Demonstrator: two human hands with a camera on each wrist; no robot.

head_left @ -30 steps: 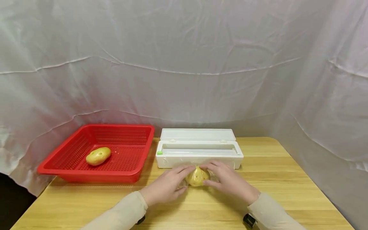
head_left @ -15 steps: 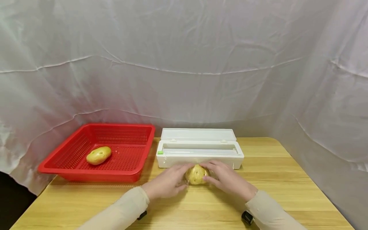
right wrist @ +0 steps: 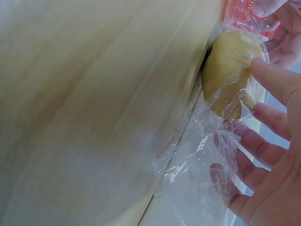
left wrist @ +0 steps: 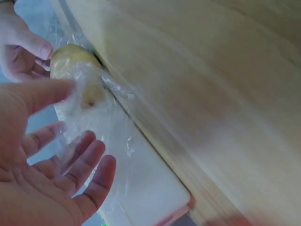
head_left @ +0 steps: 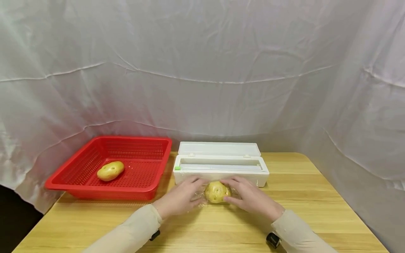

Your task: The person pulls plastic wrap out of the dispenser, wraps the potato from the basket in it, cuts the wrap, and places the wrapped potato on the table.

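Note:
A yellow potato [head_left: 216, 192] loosely wrapped in clear cling film [right wrist: 188, 165] lies on the table in front of the white cling film dispenser. My right hand [head_left: 253, 198] holds it from the right, thumb and index fingertip at its surface; the other fingers are behind loose film in the right wrist view. To the left of the potato is my left hand [head_left: 180, 198], fingers spread and relaxed, just off it. In the left wrist view, crumpled film [left wrist: 110, 136] lies beside the left fingertips.
The white dispenser [head_left: 218, 177] stands behind the hands with its lid [head_left: 218, 148] tipped back and a green slider [head_left: 177, 168] at its left end. On the left, a red basket [head_left: 110, 195] holds another potato [head_left: 110, 171]. A grey curtain [head_left: 202, 70] hangs behind the wooden table [head_left: 300, 196].
My left hand has drawn slightly left, away from the potato, and its fingers have spread, showing more film. The right hand stays at the potato.

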